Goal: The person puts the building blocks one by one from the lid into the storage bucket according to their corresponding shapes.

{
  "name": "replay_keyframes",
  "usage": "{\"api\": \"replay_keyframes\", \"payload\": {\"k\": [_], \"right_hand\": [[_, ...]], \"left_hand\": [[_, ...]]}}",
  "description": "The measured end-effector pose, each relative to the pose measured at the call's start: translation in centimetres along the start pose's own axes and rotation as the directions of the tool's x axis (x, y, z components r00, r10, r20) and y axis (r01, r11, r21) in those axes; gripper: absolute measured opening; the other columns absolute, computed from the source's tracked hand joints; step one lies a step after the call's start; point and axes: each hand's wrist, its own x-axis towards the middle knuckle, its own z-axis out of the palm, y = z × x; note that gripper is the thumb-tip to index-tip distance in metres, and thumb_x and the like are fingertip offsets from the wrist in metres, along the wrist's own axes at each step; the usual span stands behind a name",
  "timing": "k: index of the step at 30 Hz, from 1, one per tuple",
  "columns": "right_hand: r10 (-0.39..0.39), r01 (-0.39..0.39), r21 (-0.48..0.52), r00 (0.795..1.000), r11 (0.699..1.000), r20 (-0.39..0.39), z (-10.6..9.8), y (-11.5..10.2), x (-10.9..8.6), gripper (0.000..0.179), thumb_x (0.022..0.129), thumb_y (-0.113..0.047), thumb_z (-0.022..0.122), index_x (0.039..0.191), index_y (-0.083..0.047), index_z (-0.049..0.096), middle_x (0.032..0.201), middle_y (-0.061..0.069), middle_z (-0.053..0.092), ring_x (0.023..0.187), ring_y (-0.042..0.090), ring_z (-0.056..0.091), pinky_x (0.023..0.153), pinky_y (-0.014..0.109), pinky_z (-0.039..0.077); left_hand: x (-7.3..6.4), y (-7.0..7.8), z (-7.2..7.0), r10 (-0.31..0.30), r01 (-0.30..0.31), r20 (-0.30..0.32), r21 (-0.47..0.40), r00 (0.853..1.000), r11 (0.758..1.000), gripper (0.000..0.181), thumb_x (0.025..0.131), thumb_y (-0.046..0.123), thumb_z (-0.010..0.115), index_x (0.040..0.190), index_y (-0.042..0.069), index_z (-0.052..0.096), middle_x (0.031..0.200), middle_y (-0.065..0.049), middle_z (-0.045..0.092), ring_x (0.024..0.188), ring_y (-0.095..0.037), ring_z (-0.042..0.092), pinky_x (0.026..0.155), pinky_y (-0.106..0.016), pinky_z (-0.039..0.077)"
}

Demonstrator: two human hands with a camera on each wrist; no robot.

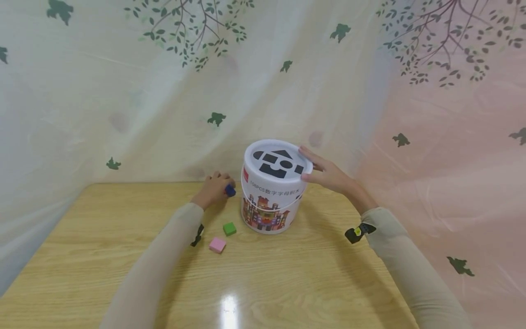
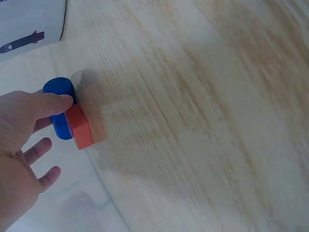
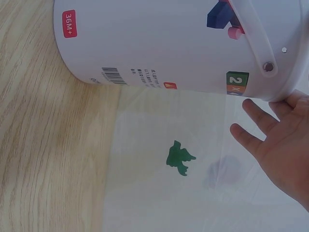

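Note:
My left hand (image 1: 214, 188) is left of a white block bucket (image 1: 267, 201) and pinches a rounded blue block (image 2: 59, 86) between thumb and fingers. Right against the blue block, in the left wrist view, is an orange-red block (image 2: 79, 128) close to the table's back edge. The other fingers of that hand stick out loosely. My right hand (image 1: 328, 173) rests at the right rim of the bucket's lid (image 1: 293, 176), fingers spread and fairly straight. In the right wrist view, two fingers (image 3: 248, 137) stand off the bucket's side. The lid has several dark shape cutouts.
A green block (image 1: 229, 229) and a pink block (image 1: 218, 245) lie on the wooden table (image 1: 263, 283) in front of the bucket. The bucket's white handle (image 3: 253, 43) hangs down its side. A leaf-patterned curtain (image 1: 164, 114) hangs behind the table.

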Motion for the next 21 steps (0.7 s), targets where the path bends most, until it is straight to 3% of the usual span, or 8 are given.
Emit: {"api": "replay_keyframes", "payload": {"k": [8, 21], "right_hand": [[0.008, -0.008, 0.005, 1.0, 1.0, -0.006, 0.08, 0.11, 0.01, 0.083, 0.095, -0.039, 0.069, 0.162, -0.035, 0.02, 0.172, -0.009, 0.006, 0.153, 0.041, 0.028, 0.116, 0.067, 0.031], [0.026, -0.026, 0.006, 1.0, 1.0, -0.005, 0.16, -0.01, -0.1, 0.084, 0.094, -0.04, 0.069, 0.162, -0.038, 0.02, 0.172, -0.01, 0.006, 0.154, 0.04, 0.026, 0.116, 0.068, 0.03]], "left_hand": [[0.01, 0.16, 0.24, -0.029, 0.028, 0.05, 0.015, 0.998, 1.0, 0.034, 0.089, 0.006, 0.073, 0.123, 0.012, 0.07, 0.135, -0.017, 0.059, 0.129, -0.041, 0.046, 0.11, -0.064, 0.037], [-0.41, -0.67, 0.39, -0.012, 0.013, 0.02, -0.026, 1.0, 1.0, 0.035, 0.089, 0.008, 0.075, 0.123, 0.01, 0.068, 0.129, -0.017, 0.063, 0.124, -0.041, 0.048, 0.107, -0.064, 0.037]]}}
